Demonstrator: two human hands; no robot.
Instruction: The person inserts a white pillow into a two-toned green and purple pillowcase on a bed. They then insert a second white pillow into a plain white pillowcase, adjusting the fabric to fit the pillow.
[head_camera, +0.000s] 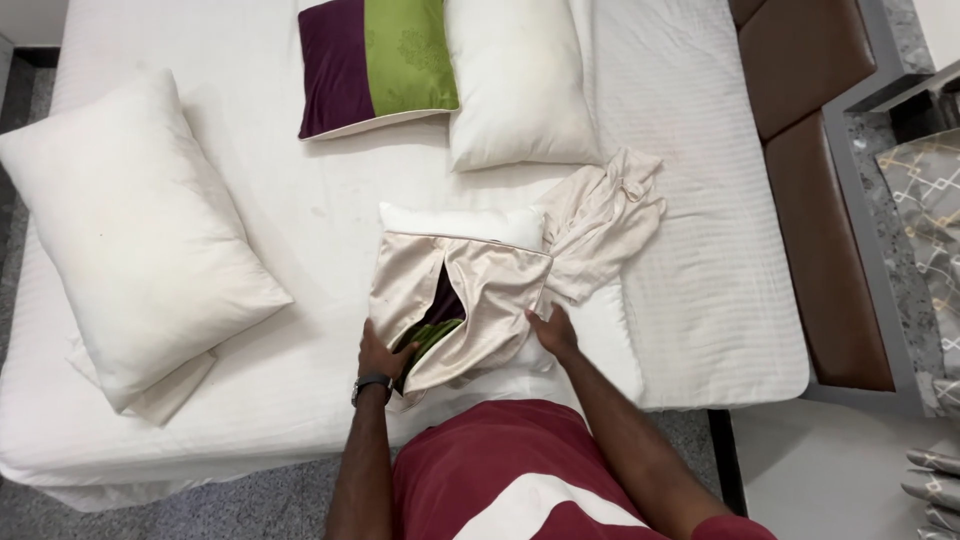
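A cream satin cushion cover (480, 290) lies on the white bed (700, 300), partly drawn over a white cushion insert (450, 222) that sticks out at its far end. The cover's slit shows purple and green fabric inside. My left hand (383, 355), with a watch on the wrist, grips the cover's near left edge by the opening. On the near right edge of the cover, my right hand (553, 332) holds the fabric. A loose cream cover (605, 225) lies crumpled just to the right.
A large white pillow (130, 230) lies at the left over a flat cream cover. A purple and green cushion (375, 62) and another white pillow (515, 80) lie at the far side. A brown bench (820, 200) runs along the bed's right side.
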